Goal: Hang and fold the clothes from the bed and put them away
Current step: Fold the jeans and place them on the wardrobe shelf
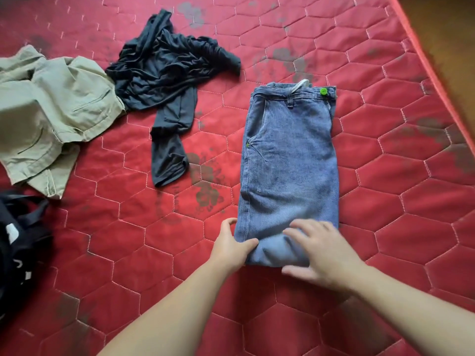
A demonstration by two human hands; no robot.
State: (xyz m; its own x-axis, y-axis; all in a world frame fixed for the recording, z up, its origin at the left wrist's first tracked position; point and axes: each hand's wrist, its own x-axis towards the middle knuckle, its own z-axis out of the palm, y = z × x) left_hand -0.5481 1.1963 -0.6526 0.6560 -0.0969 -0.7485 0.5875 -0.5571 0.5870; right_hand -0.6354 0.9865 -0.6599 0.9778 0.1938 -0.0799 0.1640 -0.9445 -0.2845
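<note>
- The folded blue jeans (289,176) lie flat on the red quilted bed (411,201), waistband at the far end, fold at the near end under the two hands.
- The left hand (232,246) grips the near left corner of the jeans: its thumb lies on top of the denim, and its fingers (227,223) curl round the left edge.
- The right hand (322,250) rests on the near right part of the jeans with its fingers spread and nearly straight, flat on the cloth; it grips nothing.
- A green button (323,92) sits on the waistband, at the end of the jeans far from both hands.
- A crumpled dark shirt (164,80) lies well beyond the left hand's fingers and to their left, apart from the jeans.
- Khaki trousers (48,111) lie in a loose heap further left, touching the dark shirt at their right edge.
- A black bag (18,240) with straps sits at the left edge of the view, level with the left hand and well apart from it.
- A strip of brown floor (452,47) shows past the far right edge of the bed.
</note>
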